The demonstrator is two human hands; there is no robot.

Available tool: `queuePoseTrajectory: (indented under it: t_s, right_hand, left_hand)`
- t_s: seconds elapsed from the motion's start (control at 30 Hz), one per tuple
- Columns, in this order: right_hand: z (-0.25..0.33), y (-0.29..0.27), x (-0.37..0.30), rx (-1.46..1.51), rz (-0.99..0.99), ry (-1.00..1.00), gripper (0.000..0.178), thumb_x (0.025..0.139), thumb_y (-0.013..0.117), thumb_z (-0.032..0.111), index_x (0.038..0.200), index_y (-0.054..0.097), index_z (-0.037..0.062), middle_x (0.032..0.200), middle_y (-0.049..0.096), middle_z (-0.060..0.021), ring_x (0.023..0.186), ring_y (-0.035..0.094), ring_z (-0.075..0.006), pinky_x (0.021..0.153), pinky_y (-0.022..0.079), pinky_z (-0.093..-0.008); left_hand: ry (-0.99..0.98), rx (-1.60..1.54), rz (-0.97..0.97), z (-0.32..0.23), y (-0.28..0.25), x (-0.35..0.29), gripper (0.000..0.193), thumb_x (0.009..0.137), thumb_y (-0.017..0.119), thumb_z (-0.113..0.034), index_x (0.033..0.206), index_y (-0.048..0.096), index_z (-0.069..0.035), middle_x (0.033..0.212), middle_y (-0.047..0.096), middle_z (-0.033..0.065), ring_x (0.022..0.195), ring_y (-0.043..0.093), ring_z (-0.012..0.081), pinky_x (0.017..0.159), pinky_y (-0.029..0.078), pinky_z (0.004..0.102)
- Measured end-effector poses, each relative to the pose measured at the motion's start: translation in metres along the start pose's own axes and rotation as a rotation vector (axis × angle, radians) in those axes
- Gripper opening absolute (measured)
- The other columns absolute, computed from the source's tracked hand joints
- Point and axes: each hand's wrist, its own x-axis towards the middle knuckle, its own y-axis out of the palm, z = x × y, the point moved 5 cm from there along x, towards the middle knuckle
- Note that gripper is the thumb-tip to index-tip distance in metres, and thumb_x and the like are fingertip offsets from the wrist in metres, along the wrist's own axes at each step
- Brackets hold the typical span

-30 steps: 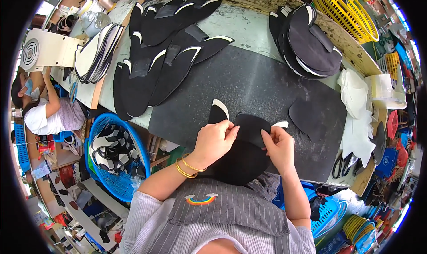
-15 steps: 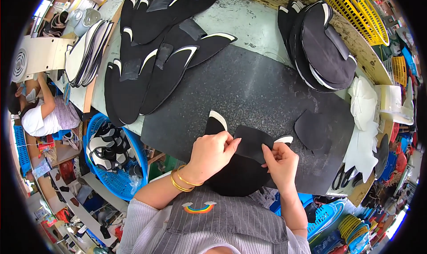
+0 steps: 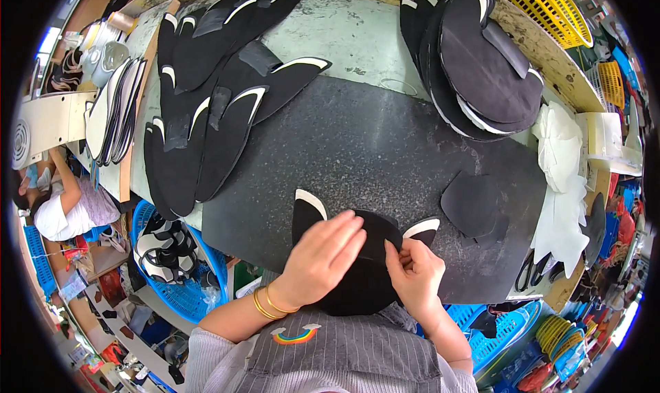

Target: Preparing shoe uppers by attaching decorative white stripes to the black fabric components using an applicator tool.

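On the dark mat in front of me lies a black shoe-upper piece [image 3: 357, 290] with two white-edged tips pointing away. A thin black patch [image 3: 376, 229] spans the gap between those tips. My left hand [image 3: 322, 261], with a gold bangle at its wrist, lies over the patch's left part, fingers stretched out and nearly together. At the patch's right end, my right hand [image 3: 416, 270] pinches its edge between thumb and curled fingers. To the right of that hand rest loose black patches [image 3: 471, 202], partly overlapping.
Patched black uppers [image 3: 180, 166] spread across the far left, and more are piled [image 3: 488, 70] at the far right. White sheet material [image 3: 555, 180] and scissors [image 3: 528, 273] lie along the right edge. A blue basket [image 3: 218, 283] of parts stands left. A co-worker [image 3: 72, 204] sits beyond it.
My left hand has gone from pinching the patch's left end to lying flat over it. My right hand still grips the right end. The whole view has shifted slightly.
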Motion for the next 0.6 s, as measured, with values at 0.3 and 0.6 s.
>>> queuePoseTrajectory:
  t_s: [0.3,0.6]
  right_hand:
    - [0.008,-0.001,0.007,-0.033,-0.042,0.035,0.019,0.08,0.073,0.01,0.076,0.056,0.003,0.059,0.058,-0.008,0.046,0.059,-0.0175,0.042,0.045,-0.0277]
    - [-0.006,-0.071,0.019,-0.752,-0.219,-0.297,0.036,0.08,0.064,0.003,0.115,0.057,-0.0016,0.116,0.058,-0.0172,0.105,0.055,-0.0351,0.088,0.045,-0.0433]
  left_hand:
    - [-0.034,-0.024,0.157,-0.007,0.004,0.016,0.043,0.075,0.059,-0.005,0.118,0.063,-0.004,0.128,0.057,0.0076,0.115,0.054,0.0273,0.093,0.048,0.0374]
    - [-0.228,0.053,-0.352,0.046,-0.057,-0.025,0.034,0.079,0.067,-0.006,0.112,0.06,0.0,0.123,0.054,0.0157,0.115,0.051,0.0342,0.098,0.042,0.0407]
